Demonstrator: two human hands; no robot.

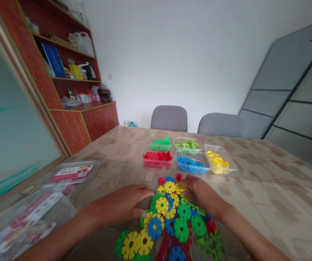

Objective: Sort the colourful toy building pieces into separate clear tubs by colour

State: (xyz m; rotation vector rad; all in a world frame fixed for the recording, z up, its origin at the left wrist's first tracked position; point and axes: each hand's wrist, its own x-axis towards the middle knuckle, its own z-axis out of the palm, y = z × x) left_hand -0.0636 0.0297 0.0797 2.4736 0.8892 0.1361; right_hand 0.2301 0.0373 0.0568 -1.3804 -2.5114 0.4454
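This place seems to be a furnished indoor room, of a home or perhaps of a small office, and I cannot tell which of the two. A large table (270, 174) with a patterned top fills the near part, and two grey chairs (169, 118) stand at its far side, before a plain white wall (158, 54). On the left there is a red-brown wooden cabinet (100, 119), whose shelves carry plastic jugs (87, 43), a blue folder (53, 60) and other household goods, and nearer stands a frosted glass panel (14, 119).
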